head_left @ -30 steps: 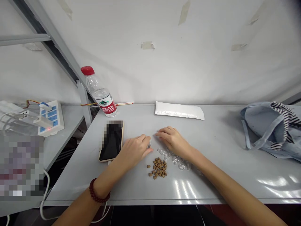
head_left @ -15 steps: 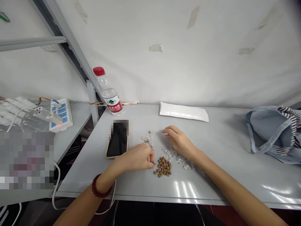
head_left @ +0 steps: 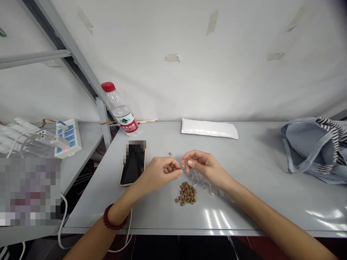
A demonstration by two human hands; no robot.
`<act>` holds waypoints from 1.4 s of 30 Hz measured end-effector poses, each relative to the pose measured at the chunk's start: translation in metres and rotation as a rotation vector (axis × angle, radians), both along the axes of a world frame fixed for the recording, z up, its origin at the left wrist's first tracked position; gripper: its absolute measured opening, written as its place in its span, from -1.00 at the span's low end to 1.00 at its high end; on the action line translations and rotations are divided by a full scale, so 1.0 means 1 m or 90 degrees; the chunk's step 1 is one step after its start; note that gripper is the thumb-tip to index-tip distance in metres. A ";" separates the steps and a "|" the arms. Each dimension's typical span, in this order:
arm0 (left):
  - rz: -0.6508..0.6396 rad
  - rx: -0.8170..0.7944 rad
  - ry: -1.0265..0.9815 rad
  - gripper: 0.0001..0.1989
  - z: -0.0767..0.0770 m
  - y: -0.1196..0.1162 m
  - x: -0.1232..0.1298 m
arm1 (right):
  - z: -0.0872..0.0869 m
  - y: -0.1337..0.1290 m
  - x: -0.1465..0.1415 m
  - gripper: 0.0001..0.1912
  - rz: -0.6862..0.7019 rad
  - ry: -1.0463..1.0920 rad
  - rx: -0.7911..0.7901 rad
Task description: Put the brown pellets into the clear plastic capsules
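1. In the head view we see the two hands of one person above the middle of a grey bench (head_left: 257, 206), close to its front edge. The two hands come together, and their fingertips nearly meet.
2. The fingers (head_left: 193, 163) of the right hand (head_left: 205, 169) are pinched together, and they clamp a small clear piece (head_left: 184, 165). This piece is very small, so we cannot tell its exact shape.
3. The fingers (head_left: 173, 168) of the left hand (head_left: 159, 173) are curled together just beside the same piece. We cannot tell if they clamp it too. A red bead bracelet (head_left: 112, 217) is around the left wrist.
4. Under the right hand, clear plastic pieces (head_left: 203, 182) lie on the bench. Just in front of them is a small pile of brown pellets (head_left: 186, 194). A tiny clear-and-metal piece (head_left: 170, 154) lies behind the left hand.
5. To the left of the left hand lies a smartphone (head_left: 133, 164) in a tan case, with its screen partly blurred. A water bottle (head_left: 120, 112) with a red cap stands near the rear edge, and a white padded envelope (head_left: 209, 128) lies flat along the same edge.
6. At the right end of the bench lies a pale blue tote bag (head_left: 309, 148) with a striped lining. Beyond the left edge of the bench, a power strip (head_left: 68, 139) lies on a lower surface. A blurred block hides the lower left corner.
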State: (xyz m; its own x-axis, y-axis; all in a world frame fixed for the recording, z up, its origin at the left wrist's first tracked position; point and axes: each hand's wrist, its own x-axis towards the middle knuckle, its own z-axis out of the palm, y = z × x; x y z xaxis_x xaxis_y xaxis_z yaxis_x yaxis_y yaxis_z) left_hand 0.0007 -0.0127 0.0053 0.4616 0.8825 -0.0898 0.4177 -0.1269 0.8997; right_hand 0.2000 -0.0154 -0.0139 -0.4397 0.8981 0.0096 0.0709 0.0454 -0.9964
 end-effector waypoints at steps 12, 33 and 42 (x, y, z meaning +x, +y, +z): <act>0.021 0.025 -0.029 -0.90 -0.005 -0.001 0.003 | 0.000 -0.002 -0.005 -0.88 -0.026 0.040 -0.049; -0.093 0.480 0.115 -0.88 -0.038 -0.004 0.005 | -0.007 -0.006 -0.011 -0.81 -0.019 0.062 -0.056; -0.072 0.477 0.208 -0.91 -0.037 0.005 0.000 | -0.002 0.001 0.005 -0.83 -0.014 -0.157 0.138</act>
